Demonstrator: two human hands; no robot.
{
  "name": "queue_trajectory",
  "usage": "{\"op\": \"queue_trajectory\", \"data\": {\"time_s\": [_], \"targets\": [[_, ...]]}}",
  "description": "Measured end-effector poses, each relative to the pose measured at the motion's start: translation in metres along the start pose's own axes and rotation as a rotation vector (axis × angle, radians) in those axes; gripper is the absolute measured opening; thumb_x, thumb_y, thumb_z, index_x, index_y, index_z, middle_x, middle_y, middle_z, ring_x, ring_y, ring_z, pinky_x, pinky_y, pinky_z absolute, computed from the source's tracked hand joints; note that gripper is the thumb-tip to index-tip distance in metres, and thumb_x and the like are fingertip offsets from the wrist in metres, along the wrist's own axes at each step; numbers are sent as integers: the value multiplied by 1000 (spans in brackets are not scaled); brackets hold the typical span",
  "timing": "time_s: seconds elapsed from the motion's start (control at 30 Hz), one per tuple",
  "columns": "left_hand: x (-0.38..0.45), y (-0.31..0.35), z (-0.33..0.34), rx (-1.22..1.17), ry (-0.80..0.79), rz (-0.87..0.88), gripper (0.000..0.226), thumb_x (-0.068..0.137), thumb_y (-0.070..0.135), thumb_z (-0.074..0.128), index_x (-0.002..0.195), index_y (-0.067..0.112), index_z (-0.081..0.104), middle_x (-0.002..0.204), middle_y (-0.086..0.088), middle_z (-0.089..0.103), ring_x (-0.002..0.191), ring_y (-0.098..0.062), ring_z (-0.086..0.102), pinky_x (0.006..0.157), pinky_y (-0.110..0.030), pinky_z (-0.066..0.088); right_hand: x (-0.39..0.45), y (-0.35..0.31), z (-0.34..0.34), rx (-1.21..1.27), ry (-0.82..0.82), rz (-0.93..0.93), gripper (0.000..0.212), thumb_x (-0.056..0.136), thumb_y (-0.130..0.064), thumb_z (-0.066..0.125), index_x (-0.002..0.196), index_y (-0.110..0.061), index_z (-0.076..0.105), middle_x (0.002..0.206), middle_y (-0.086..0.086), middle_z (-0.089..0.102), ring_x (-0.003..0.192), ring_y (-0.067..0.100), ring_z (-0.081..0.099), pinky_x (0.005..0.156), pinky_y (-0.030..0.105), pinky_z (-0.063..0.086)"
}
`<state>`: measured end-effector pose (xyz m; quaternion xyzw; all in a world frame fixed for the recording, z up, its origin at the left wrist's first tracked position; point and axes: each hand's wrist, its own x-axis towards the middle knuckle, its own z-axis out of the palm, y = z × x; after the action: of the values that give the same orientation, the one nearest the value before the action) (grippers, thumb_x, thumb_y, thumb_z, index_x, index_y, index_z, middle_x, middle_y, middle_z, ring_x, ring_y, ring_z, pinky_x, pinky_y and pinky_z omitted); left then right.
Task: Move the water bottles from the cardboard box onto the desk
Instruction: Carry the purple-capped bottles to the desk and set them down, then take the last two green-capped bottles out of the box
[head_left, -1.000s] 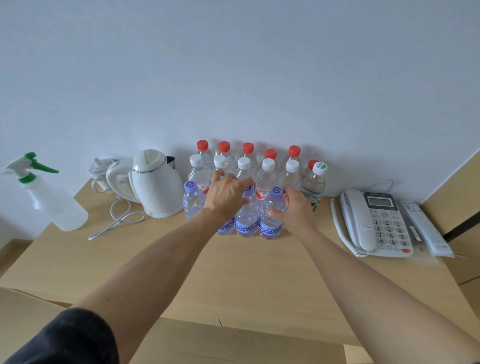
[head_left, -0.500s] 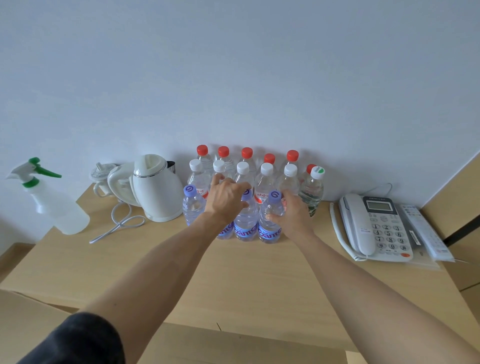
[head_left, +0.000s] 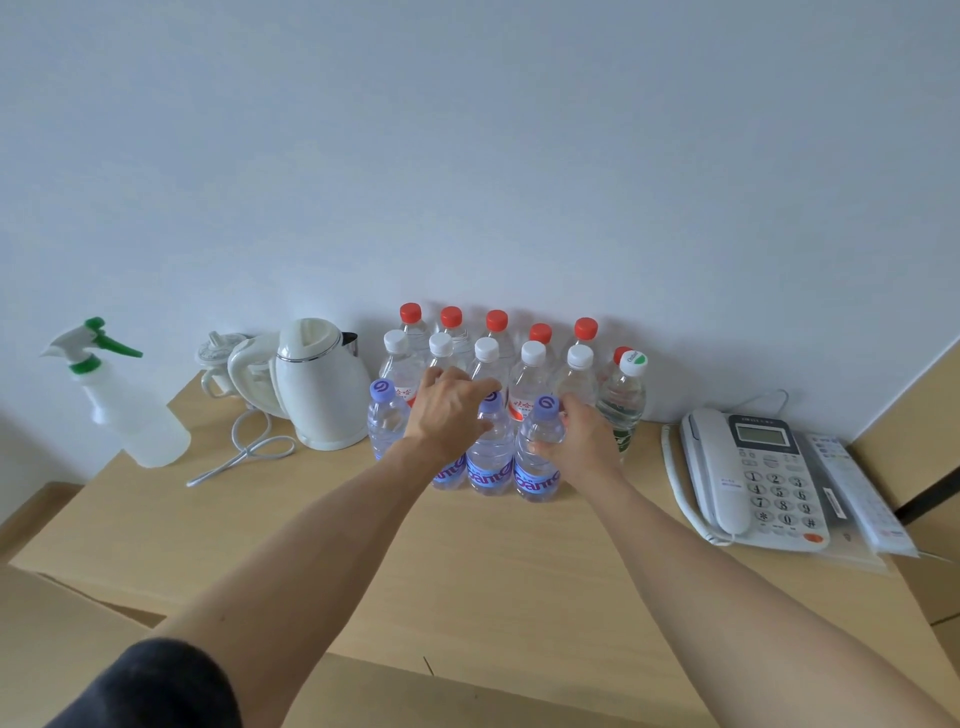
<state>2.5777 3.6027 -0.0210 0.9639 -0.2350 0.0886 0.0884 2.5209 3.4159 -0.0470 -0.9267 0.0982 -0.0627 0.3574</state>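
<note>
R hand (head_left: 584, 441) fingers curl round purple-cap bottle (head_left: 537, 457); L hand (head_left: 447, 415) grips another (mostly hidden).

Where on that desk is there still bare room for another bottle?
The widest bare patch of desk lies in front of the bottle rows, between the two forearms. A narrower one sits between the spray bottle and kettle, partly crossed by a cord. Against the wall, kettle to telephone, is crowded.
</note>
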Motion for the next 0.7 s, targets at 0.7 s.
{"op": "queue_trajectory", "data": {"time_s": [0.7], "targets": [[49, 79, -62, -9, 79, 188, 43, 96, 45, 52, 136, 28, 58, 130, -1, 60, 124, -26, 51, 109, -39, 30, -46, -5, -99, -234, 320, 199, 40, 98, -28, 53, 136, -15, 49, 127, 14, 55, 119, 34, 52, 90, 41, 48]]}}
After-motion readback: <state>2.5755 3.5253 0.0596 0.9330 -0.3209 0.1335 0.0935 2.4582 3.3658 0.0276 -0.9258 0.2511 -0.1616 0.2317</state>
